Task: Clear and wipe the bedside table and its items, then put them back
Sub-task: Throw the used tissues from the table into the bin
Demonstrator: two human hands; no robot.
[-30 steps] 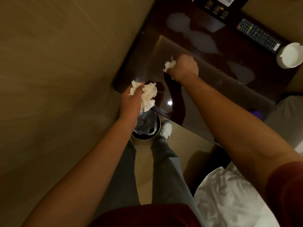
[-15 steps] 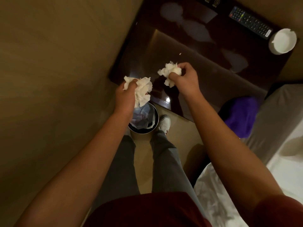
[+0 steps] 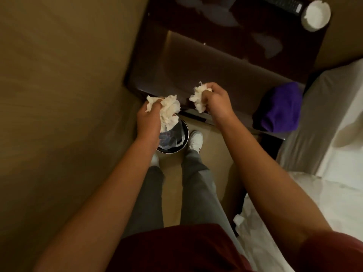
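Looks like the wiping part is wrapping up and it's the throw-the-tissues-away step. The left hand [image 3: 148, 119] has its fingers curled tight round a big crumpled tissue wad [image 3: 170, 109], sitting right above the small round bin [image 3: 173, 138] on the floor beside the wall. The right hand [image 3: 217, 104] grips a smaller tissue ball [image 3: 199, 96] at the front edge of the dark glossy tabletop [image 3: 206, 61], so that one isn't over the bin yet.

Next move, I'd guess: let the left wad drop straight in, then swing the right hand across to the bin and let go too. The bin mouth is fairly narrow and already has stuff in it, so a sloppy drop could land on the floor by the white shoe [image 3: 195, 141].

The tabletop shows pale smears near the back. The remote [image 3: 284, 3] and white ashtray [image 3: 316, 13] sit at the far corner, just beside each other. There's a purple cloth [image 3: 279, 107] at the right end of the table, near the bed; can't tell exactly what it rests on
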